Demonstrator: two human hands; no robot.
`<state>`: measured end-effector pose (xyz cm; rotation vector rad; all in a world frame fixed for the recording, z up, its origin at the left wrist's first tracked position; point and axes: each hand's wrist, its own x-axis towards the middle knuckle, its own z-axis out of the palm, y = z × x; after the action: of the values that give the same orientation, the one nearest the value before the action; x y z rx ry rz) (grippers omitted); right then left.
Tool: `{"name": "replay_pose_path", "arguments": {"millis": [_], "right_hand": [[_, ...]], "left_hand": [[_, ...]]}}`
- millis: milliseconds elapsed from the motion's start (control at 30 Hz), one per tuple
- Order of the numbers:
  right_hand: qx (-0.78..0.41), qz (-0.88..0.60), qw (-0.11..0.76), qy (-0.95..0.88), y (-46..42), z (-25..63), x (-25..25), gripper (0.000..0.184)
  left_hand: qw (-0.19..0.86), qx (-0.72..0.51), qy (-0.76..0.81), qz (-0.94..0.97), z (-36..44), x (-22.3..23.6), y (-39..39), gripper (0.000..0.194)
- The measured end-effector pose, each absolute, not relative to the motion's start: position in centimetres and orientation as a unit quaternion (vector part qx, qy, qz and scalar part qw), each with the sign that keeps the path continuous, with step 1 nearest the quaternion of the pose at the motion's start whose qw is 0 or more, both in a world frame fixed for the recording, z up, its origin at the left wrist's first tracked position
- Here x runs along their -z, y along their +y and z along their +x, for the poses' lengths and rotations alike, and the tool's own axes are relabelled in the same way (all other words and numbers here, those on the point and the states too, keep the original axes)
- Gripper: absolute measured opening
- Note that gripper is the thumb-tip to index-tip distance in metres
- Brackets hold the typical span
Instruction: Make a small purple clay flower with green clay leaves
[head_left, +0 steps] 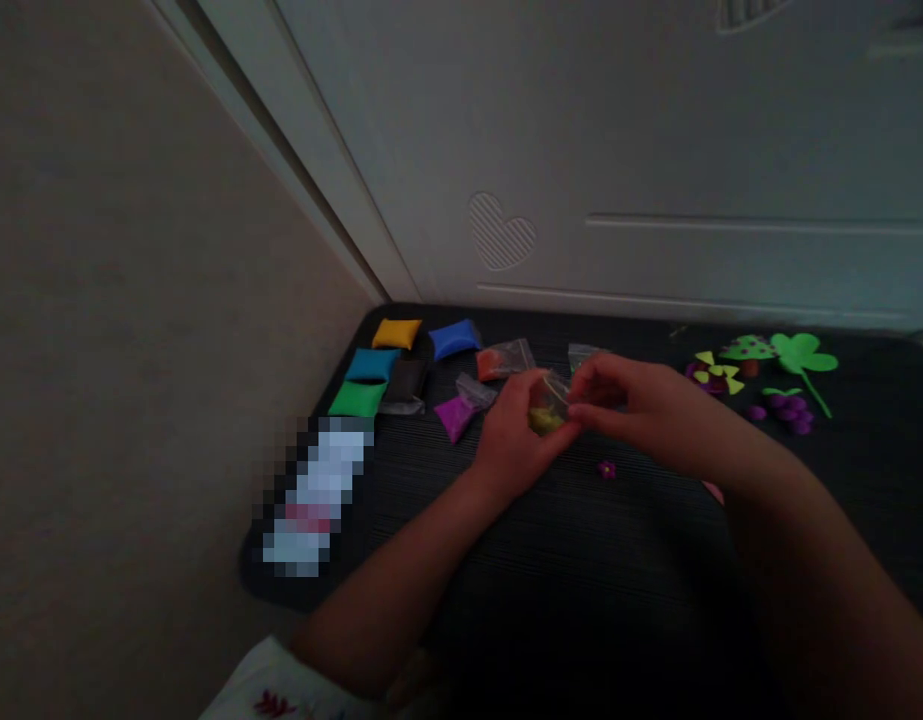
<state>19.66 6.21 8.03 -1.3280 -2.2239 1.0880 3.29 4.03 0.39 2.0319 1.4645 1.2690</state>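
Observation:
A small clear zip bag with yellow modelling clay [545, 417] in it is held over the dark table. My left hand [512, 437] has its fingers wrapped around the bag's left side and bottom. At the bag's upper right edge, my right hand [618, 395] pinches the clear plastic between thumb and fingers. Just below the hands, a tiny purple flower [606, 469] with a light centre lies on the table. Left of my left hand are a magenta clay bag [455, 418] and an orange clay bag [498, 362]. Another clear bag [583, 354] is partly hidden behind my right hand.
Blue [455, 340], yellow [397, 334], teal [372, 365], green [358, 399] and dark [405, 385] packets sit at the table's left. Finished-looking shapes, including a green clover [804, 354] and purple grapes [789, 411], lie right. A blurred-out bright panel [318, 495] is front left. A white panel [656, 150] stands behind.

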Motion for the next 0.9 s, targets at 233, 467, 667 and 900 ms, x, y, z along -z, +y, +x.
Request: {"name": "replay_pose_path", "arguments": {"millis": [233,467,667,900], "right_hand": [[-0.36,-0.497,0.19,-0.766,7.0,19.8,-6.8,0.021],[-0.327,-0.469,0.159,-0.805,6.9,18.9,-6.8,0.018],[-0.319,-0.467,0.187,-0.804,6.8,18.2,-6.7,0.017],[-0.303,-0.479,0.18,-0.804,7.0,18.9,-7.2,0.019]], "left_hand": [[0.463,-0.475,0.462,0.589,3.0,-0.4,4.6,0.024],[0.444,-0.471,0.493,0.581,2.7,-0.9,4.6,0.021],[0.38,-0.492,0.506,0.597,2.6,-1.0,4.5,0.017],[0.388,-0.52,0.519,0.556,2.2,-1.7,4.8,0.018]]}}
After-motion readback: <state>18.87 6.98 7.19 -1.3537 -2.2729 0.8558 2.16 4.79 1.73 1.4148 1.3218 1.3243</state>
